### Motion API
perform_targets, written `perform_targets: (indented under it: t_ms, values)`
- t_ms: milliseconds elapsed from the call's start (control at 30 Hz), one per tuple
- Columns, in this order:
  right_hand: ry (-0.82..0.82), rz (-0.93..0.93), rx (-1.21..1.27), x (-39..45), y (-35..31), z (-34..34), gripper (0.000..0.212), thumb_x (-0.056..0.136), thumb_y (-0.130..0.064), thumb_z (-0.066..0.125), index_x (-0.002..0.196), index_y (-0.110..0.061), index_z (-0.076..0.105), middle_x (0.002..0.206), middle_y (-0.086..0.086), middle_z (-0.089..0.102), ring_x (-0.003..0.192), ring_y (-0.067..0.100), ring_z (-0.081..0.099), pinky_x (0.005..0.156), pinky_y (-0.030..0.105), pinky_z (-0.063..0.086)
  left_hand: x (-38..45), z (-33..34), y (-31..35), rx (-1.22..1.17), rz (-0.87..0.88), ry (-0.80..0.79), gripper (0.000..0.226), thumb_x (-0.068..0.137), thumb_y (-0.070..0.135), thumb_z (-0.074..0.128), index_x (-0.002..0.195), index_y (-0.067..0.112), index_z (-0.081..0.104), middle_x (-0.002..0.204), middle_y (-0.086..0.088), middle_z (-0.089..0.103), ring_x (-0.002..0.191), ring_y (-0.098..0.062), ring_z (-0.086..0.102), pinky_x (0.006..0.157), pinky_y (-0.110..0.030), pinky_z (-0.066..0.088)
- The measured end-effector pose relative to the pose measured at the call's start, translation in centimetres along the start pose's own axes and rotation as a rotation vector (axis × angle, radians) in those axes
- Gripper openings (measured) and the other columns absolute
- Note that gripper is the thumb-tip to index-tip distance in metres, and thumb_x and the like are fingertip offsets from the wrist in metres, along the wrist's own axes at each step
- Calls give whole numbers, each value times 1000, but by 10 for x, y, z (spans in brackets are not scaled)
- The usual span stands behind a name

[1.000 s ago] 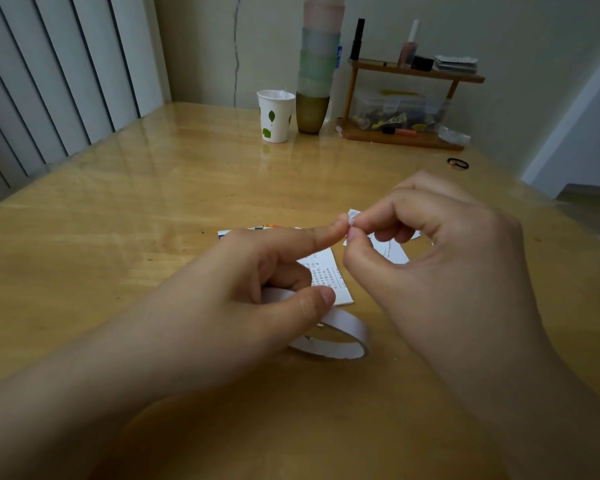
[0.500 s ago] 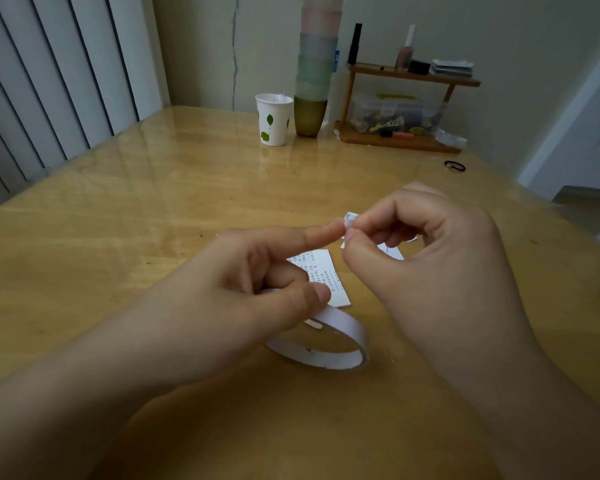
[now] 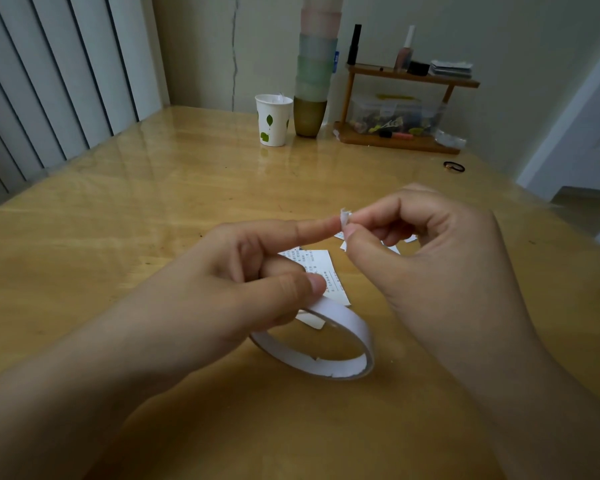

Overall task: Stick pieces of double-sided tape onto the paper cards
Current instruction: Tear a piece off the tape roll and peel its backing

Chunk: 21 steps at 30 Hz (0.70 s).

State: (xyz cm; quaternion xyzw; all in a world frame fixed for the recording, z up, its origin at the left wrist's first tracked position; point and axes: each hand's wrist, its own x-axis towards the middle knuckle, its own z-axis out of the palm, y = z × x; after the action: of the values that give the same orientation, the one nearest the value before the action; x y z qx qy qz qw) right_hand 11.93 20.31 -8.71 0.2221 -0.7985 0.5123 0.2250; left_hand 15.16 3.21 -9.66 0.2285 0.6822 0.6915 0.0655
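A white roll of double-sided tape (image 3: 347,344) hangs above the wooden table (image 3: 153,209), held by my left hand (image 3: 229,292) between thumb and curled fingers. My left index finger points right and its tip touches a small white piece of tape (image 3: 344,218). My right hand (image 3: 426,271) pinches that piece between thumb and index finger. Below the hands lies a white paper card (image 3: 321,271) with printed text, partly hidden by my left fingers. More white paper pieces (image 3: 394,249) lie under my right hand, mostly hidden.
At the table's far side stand a white paper cup with green leaves (image 3: 273,120), a tall stack of coloured cups (image 3: 314,74) and a small wooden shelf (image 3: 406,109) holding a clear box and bottles. A black hair tie (image 3: 453,166) lies at the right.
Both hands have risen a little with the tape roll. The small tape piece now stands up more between my right fingertips and my left index tip.
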Motion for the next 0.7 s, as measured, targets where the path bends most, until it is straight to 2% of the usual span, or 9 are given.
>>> perform_targets:
  t_ms: [67, 100, 167, 200, 300, 400, 500, 600, 700]
  values:
    - [-7, 8, 7, 0, 0, 0, 8, 69, -21, 68, 64, -27, 69, 67, -5, 59, 66, 10, 54, 60, 15, 43, 0, 0, 1, -23, -15, -15, 47, 67, 28, 66, 112, 41, 66, 57, -18, 33, 58, -27, 30, 62, -24, 35]
    - [-10, 15, 16, 0, 0, 0, 8, 69, -22, 68, 64, -28, 69, 67, -5, 60, 65, 8, 54, 60, 14, 43, -1, 0, 3, -40, -26, -30, 47, 67, 28, 67, 112, 41, 66, 60, -28, 40, 63, -28, 34, 70, -34, 36]
    - [-14, 34, 48, 1, 0, -1, 8, 69, -22, 67, 63, -27, 69, 67, -8, 60, 64, 5, 53, 60, 12, 42, -1, 0, 5, -67, -50, -39, 48, 67, 28, 67, 113, 41, 66, 84, -50, 46, 81, -32, 43, 85, -49, 36]
    - [-15, 42, 65, 1, 1, -1, 8, 69, -22, 67, 64, -27, 69, 66, -9, 60, 64, 4, 53, 61, 12, 41, -1, -1, 5, -73, -58, -28, 48, 66, 28, 68, 113, 41, 66, 86, -50, 46, 85, -33, 43, 87, -52, 36]
    - [-2, -8, 16, 0, 0, -1, 10, 71, -20, 67, 67, -29, 69, 68, -8, 61, 68, 7, 54, 63, 12, 42, -1, -3, 5, -102, -64, -2, 49, 65, 28, 68, 113, 38, 66, 62, -27, 32, 64, -24, 39, 67, -36, 28]
    - [39, -152, -164, -2, 0, 0, 9, 74, -18, 68, 72, -27, 69, 72, -8, 58, 73, 8, 53, 65, 10, 41, 0, -3, 5, -167, -59, 3, 51, 66, 22, 67, 117, 30, 66, 58, -7, 27, 43, -4, 32, 59, -29, 19]
    - [86, -266, -289, -3, 2, 1, 5, 76, -15, 69, 74, -19, 71, 73, -4, 57, 72, 7, 50, 65, 13, 40, 0, -1, 3, -196, -64, -21, 53, 66, 20, 67, 118, 30, 65, 54, -2, 28, 39, -1, 32, 60, -28, 17]
    - [117, -338, -374, -3, 4, 1, 5, 78, -12, 68, 74, -12, 72, 72, 1, 57, 72, 10, 50, 64, 18, 39, -1, 2, 4, -282, -63, -73, 55, 66, 16, 66, 119, 28, 64, 46, 8, 35, 38, 0, 33, 46, -12, 26]
    - [119, -346, -393, -3, 4, 1, 5, 78, -12, 68, 76, -11, 72, 72, 1, 57, 72, 11, 50, 64, 19, 39, -3, 3, 3, -323, -68, -116, 58, 68, 11, 66, 124, 23, 60, 45, 8, 37, 38, 1, 35, 42, -9, 34]
